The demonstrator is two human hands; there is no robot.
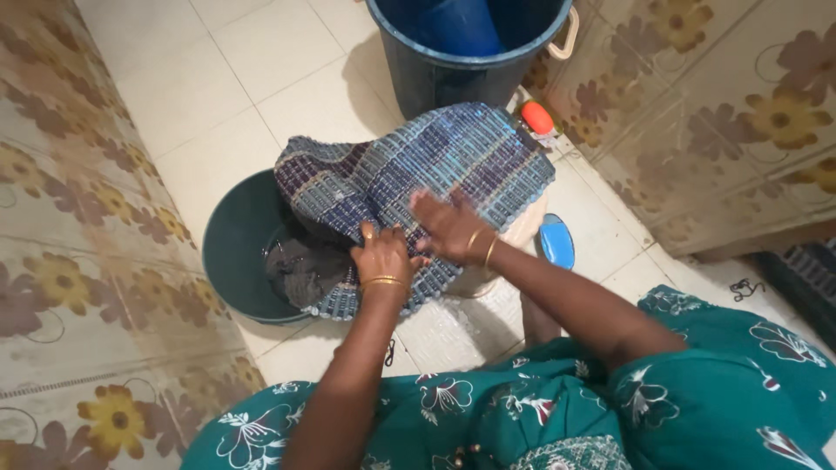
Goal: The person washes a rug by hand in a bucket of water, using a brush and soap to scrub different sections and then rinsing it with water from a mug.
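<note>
**Scrubbing the cloth over the basin**

I judge this mid-wash; my left hand [381, 257] clenches the checked cloth [418, 187] at the green basin [228, 252] rim; my right hand [448, 228] presses flat on it; next calls for firm rubbing.

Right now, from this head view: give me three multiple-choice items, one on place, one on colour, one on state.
1. Where does the plaid cloth lie?
A. Draped from the green basin over a pale support
B. Inside the blue bucket
C. Flat on the floor tiles

2. What colour is the small cap by the bucket?
A. Yellow
B. Orange-red
C. White

3. How are the hands placed?
A. Both raised clear of the cloth
B. Only one touches it
C. Left hand and right hand both press on it

Answers: 1 A, the cloth spans the basin rim; 2 B, bright orange-red; 3 C, both hands are on the fabric.
</note>
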